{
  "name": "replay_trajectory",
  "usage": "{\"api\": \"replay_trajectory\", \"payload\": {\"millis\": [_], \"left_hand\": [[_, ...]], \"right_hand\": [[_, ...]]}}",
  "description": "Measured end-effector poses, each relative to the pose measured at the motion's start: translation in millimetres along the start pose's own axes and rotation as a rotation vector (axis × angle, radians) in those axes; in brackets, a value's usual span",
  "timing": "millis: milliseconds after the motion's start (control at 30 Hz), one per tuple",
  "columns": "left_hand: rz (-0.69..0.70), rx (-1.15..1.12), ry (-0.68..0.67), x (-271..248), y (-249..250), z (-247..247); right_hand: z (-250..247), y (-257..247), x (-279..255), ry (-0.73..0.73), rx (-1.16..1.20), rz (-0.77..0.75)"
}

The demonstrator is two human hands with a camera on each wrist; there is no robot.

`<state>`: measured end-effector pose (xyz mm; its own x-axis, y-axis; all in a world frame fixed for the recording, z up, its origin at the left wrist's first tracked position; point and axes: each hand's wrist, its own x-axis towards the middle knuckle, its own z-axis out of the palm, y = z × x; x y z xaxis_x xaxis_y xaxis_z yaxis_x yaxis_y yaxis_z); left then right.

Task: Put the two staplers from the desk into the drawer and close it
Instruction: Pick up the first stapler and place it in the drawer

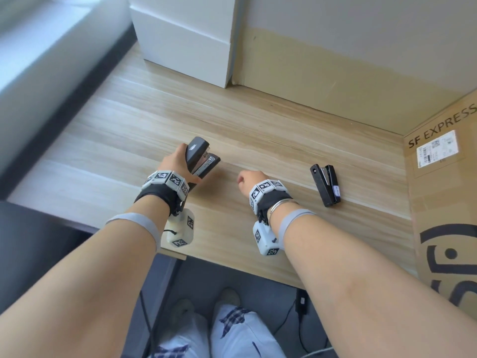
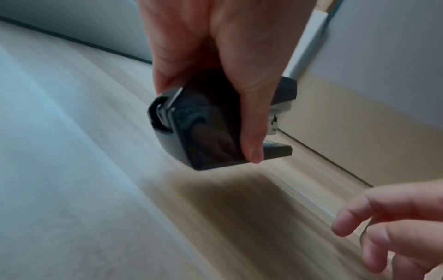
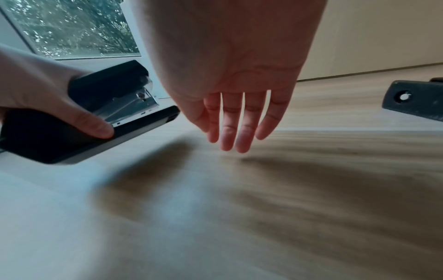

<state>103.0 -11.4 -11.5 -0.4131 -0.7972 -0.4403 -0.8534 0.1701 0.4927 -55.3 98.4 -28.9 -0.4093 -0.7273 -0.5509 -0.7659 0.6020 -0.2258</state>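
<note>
Gripping the large black stapler (image 1: 200, 157), the left hand (image 1: 175, 164) has it lifted clear off the surface (image 1: 124, 120), thumb on the side, fingers wrapped over the top. Its shadow sits on the wood below in the left wrist view. Right hand (image 1: 249, 178) hangs loose over the surface, fingers straight and pointing down, holding nothing, tips just above the wood. Second stapler (image 1: 325, 184) lies flat on the surface to the right of the right hand, apart from it, near the cardboard box (image 1: 444, 192). That box walls off the right side. Far edge beyond both hands is closed by a beige wall panel and a white box (image 1: 188, 45). Open wood between and ahead of the hands; near edge of the surface runs right under the wrists. Drawer not in view in any frame. Right wrist view cuts off the second stapler at the frame edge; surface there is motion-blurred. Left fingers hidden behind the stapler in head view.
</note>
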Motion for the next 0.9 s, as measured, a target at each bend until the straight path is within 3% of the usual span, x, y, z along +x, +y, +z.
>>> {"api": "replay_trajectory", "payload": {"millis": [200, 500, 700, 900], "left_hand": [[-0.052, -0.02, 0.166, -38.1, -54.2, -34.7], [-0.237, -0.088, 0.297, -113.8, -160.6, -66.3], [-0.365, -0.163, 0.363, -158.3, -234.0, -54.7], [-0.473, -0.144, 0.348, -173.6, -292.4, -15.2]], "right_hand": [[22.6, -46.2, -6.0, 0.03, -0.026, -0.033], [59.2, -114.6, -20.9, 0.067, -0.155, -0.183], [81.6, -149.8, -28.9, 0.166, -0.25, -0.236], [113.0, -169.4, -25.2, 0.336, -0.22, -0.248]]}}
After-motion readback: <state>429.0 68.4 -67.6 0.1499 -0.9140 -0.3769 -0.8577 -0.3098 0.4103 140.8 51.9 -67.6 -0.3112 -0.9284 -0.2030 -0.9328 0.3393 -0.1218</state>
